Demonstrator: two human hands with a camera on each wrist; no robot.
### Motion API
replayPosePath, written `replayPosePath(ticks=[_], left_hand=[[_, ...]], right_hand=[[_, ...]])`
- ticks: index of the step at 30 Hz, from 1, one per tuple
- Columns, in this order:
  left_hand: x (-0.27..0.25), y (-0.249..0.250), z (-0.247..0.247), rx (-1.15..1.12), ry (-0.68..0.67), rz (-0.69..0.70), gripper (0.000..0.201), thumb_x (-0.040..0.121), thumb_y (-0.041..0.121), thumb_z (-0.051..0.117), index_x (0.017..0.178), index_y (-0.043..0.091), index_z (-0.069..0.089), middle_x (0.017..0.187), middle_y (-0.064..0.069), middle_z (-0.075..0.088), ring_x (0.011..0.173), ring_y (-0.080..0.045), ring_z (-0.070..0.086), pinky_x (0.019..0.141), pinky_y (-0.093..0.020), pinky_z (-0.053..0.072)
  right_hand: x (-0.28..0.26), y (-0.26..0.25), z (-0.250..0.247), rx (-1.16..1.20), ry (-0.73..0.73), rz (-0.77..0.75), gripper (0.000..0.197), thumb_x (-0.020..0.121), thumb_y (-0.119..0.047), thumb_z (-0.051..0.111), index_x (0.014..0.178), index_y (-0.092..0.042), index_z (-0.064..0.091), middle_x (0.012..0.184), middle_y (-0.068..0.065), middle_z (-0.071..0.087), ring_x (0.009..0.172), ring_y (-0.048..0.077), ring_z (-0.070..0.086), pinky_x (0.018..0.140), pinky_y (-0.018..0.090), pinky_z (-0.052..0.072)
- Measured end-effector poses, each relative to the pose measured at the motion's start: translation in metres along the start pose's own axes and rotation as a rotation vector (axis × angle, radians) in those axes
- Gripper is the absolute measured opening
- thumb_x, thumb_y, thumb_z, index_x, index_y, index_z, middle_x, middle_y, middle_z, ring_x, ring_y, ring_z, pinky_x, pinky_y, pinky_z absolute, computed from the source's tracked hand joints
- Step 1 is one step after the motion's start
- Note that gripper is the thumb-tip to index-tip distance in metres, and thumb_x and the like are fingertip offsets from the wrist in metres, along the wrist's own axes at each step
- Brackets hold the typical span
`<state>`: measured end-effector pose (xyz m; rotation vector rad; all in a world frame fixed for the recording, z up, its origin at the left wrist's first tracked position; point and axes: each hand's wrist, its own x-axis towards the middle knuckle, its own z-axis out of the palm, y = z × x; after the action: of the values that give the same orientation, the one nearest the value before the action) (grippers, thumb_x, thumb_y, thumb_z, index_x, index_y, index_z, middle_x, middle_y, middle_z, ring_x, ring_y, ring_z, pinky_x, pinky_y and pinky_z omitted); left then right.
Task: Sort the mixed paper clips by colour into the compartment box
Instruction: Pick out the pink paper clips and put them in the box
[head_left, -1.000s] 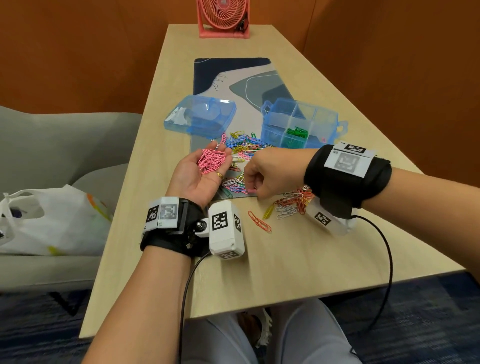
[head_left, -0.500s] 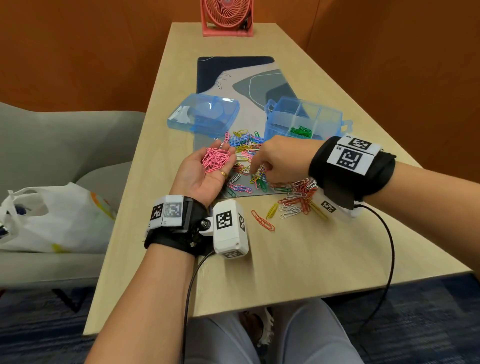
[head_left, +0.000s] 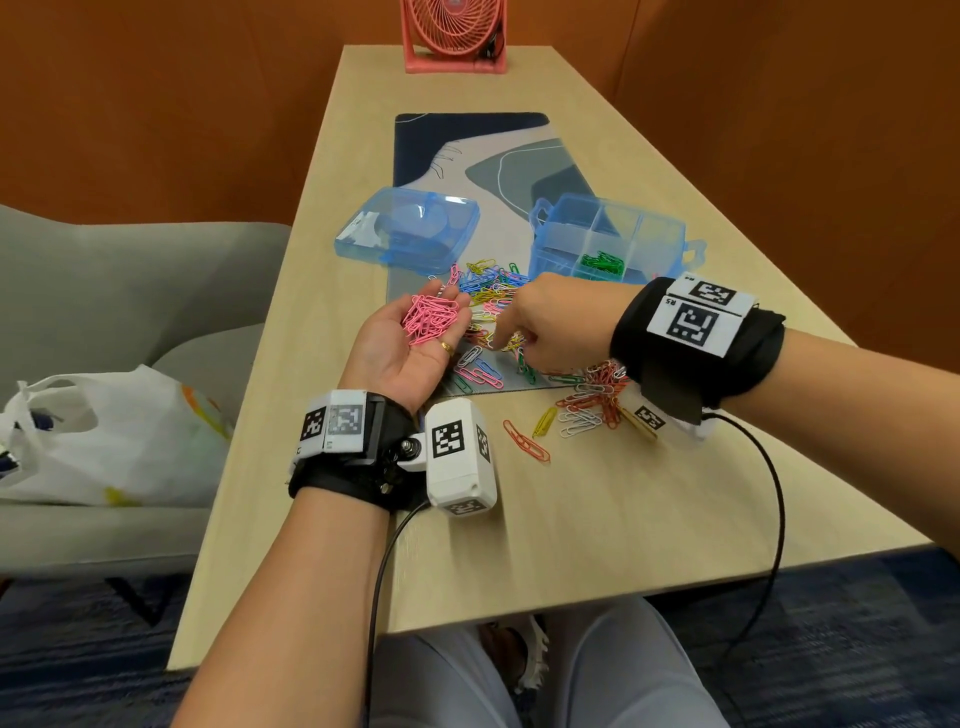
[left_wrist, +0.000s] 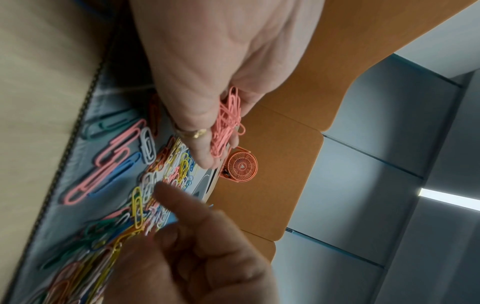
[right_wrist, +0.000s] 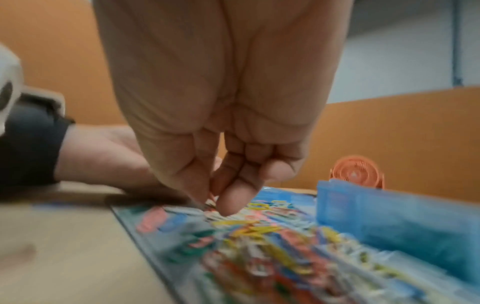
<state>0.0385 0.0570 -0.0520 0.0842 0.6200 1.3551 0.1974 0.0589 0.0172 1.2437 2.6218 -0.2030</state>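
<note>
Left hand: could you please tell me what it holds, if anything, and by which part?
The left hand cups a heap of pink wire paper clips, loose in its curled, upturned fingers.

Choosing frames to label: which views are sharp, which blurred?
Head view: sharp, evenly lit, pink clips in the left hand crisp. Left wrist view: pink clips sharp, fingers of the right hand and near pile soft. Right wrist view: motion-blurred throughout, pile smeared into colour streaks.
</note>
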Motion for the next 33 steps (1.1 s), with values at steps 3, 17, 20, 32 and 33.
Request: replayPosePath(ticks=[3, 17, 20, 32, 33], left_hand=[[0.000, 0.003, 0.000, -0.017, 0.001, 0.006, 0.030, 0.100, 0.014, 0.034, 0.093, -0.002, 0.058, 0.088, -0.019, 0.062, 0.086, -0.032, 0.060, 0.087, -0.043, 0.049], [-0.003, 0.005, 0.000, -0.049, -0.023, 0.004, 0.029, 0.099, 0.013, 0.035, 0.093, -0.003, 0.057, 0.092, -0.019, 0.059, 0.089, -0.031, 0.058, 0.089, -0.042, 0.047], [-0.004, 0.005, 0.001, -0.073, -0.027, 0.003, 0.030, 0.100, 0.014, 0.034, 0.092, -0.004, 0.057, 0.091, -0.019, 0.059, 0.087, -0.031, 0.058, 0.090, -0.042, 0.047], [0.000, 0.006, -0.002, -0.066, -0.017, 0.007, 0.033, 0.101, 0.016, 0.032, 0.092, -0.003, 0.057, 0.093, -0.019, 0.059, 0.087, -0.031, 0.058, 0.087, -0.043, 0.048], [-0.001, 0.006, -0.001, -0.065, -0.016, 0.009, 0.034, 0.101, 0.016, 0.032, 0.091, -0.004, 0.057, 0.092, -0.019, 0.059, 0.086, -0.031, 0.058, 0.086, -0.043, 0.048]], right_hand=[[0.004, -0.008, 0.002, 0.171, 0.075, -0.020, 0.028, 0.086, -0.013, 0.056, 0.112, -0.016, 0.069, 0.067, -0.019, 0.047, 0.062, 0.002, 0.047, 0.056, 0.007, 0.033], [0.011, -0.017, 0.005, 0.124, -0.021, 0.071, 0.013, 0.090, -0.015, 0.055, 0.093, -0.015, 0.067, 0.083, -0.003, 0.058, 0.079, 0.014, 0.051, 0.066, 0.021, 0.037], [0.012, -0.021, 0.007, 0.163, 0.003, 0.052, 0.012, 0.089, -0.015, 0.055, 0.081, -0.018, 0.064, 0.079, -0.001, 0.061, 0.074, 0.015, 0.053, 0.055, 0.017, 0.037], [0.017, -0.039, 0.008, 0.069, 0.031, 0.060, 0.007, 0.088, -0.014, 0.059, 0.085, -0.011, 0.064, 0.075, 0.002, 0.053, 0.075, 0.019, 0.049, 0.060, 0.023, 0.037], [0.016, -0.040, 0.007, 0.065, 0.030, 0.047, 0.008, 0.087, -0.012, 0.057, 0.081, -0.012, 0.061, 0.071, 0.001, 0.051, 0.074, 0.020, 0.049, 0.055, 0.022, 0.036]])
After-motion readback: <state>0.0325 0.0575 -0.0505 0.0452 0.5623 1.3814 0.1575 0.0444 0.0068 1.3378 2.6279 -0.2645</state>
